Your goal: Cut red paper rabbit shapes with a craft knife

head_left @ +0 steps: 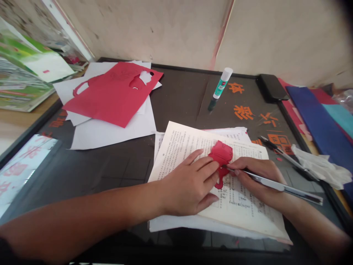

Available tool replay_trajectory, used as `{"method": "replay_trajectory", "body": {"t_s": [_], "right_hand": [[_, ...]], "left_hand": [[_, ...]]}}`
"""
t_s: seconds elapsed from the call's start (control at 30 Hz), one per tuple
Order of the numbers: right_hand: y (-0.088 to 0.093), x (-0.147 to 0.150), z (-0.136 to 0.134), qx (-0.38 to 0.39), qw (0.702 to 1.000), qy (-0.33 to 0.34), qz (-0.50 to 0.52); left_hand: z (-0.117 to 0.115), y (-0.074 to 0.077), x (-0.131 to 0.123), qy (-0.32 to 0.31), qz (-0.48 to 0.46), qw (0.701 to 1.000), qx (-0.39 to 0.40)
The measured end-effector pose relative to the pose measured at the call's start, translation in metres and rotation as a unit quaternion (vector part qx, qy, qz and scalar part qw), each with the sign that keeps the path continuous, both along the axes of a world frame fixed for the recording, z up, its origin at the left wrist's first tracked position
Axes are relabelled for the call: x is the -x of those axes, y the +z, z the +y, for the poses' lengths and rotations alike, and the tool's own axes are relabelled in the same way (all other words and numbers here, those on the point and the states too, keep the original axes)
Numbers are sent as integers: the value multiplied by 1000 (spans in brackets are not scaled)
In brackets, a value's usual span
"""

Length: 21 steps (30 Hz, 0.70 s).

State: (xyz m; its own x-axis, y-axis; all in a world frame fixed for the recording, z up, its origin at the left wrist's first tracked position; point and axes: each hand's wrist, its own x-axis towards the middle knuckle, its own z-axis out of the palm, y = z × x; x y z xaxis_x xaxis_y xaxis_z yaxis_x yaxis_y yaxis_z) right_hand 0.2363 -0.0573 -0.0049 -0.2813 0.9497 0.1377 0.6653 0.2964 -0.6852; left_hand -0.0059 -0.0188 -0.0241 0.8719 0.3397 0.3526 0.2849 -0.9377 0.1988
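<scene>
A small red paper cutout [223,152] with a looped lower end lies on an open printed book [176,158]. My left hand [193,184] rests flat over the cutout's left side, fingers stretched out and pressing it to the page. In my right hand [256,176] is a slim silver craft knife [286,188], gripped like a pen. Its tip meets the cutout's lower part, beside my left fingertips; the blade itself is too small to make out. White sheets stick out from under the book.
Red paper with cut-out holes [110,97] lies on white sheets [116,134] at the left. A glue stick [223,84] stands behind the book. To the right are a black phone [271,88], a white glove [322,165], a dark pen [275,147] and blue paper [317,121].
</scene>
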Motion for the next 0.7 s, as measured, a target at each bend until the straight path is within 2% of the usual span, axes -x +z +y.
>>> {"method": "replay_trajectory", "body": {"t_s": [0.37,0.57,0.7], "right_hand": [[0,-3,3,-22,999,12,29],[-4,-13,3,62,996,-31,53],[-12,-20,0,128,970,-116,170]], "left_hand": [[1,0,0,-15,19,999,21],[2,0,-1,-18,-5,1000,16],[1,2,1,-18,-13,1000,20]]}}
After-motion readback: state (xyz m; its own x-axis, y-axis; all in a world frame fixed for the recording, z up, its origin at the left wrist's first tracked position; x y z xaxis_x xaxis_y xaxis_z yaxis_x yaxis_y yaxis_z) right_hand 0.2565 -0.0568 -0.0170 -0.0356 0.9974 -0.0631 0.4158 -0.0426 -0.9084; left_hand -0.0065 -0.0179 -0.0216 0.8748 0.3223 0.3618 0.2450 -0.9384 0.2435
